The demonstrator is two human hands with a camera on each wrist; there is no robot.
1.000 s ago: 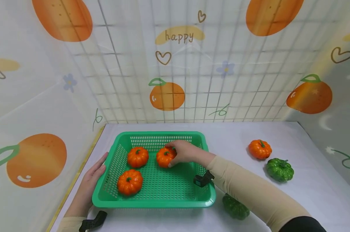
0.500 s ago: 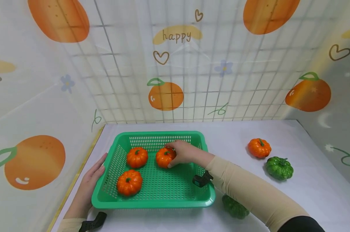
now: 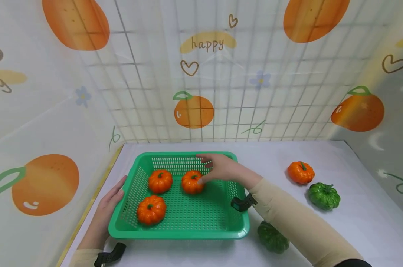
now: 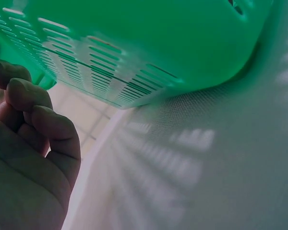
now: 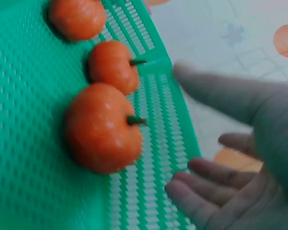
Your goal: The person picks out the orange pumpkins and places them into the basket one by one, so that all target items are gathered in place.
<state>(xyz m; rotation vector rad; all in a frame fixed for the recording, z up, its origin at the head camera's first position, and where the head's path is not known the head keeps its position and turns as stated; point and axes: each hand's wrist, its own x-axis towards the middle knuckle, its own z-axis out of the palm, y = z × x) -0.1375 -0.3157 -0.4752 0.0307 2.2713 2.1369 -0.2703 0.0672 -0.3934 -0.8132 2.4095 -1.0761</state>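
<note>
My right hand (image 3: 224,167) is over the back right of a green plastic basket (image 3: 178,234), fingers spread and loosely bent, holding nothing. Just left of its thumb, a small orange pumpkin (image 3: 191,183) sits on the basket floor; the thumb overlaps it in the head view. In the right wrist view the hand is apart from that pumpkin (image 5: 103,129). Two more orange pumpkins lie in the basket's left half, one at the back (image 3: 160,181) and one in front (image 3: 151,210). My left hand (image 3: 104,209) rests against the basket's left outer side, its fingers (image 4: 60,132) below the rim.
To the right on the white table (image 3: 261,155) lie another orange pumpkin (image 3: 301,172) and a green pumpkin (image 3: 324,196). A second green pumpkin (image 3: 272,237) lies near the basket's front right corner, partly behind the right sleeve (image 3: 298,218). Printed curtains enclose the back and sides.
My right hand has let go of the orange pumpkin, opened its fingers and moved up and to the right. The pumpkin stays in the basket; the left hand keeps its place.
</note>
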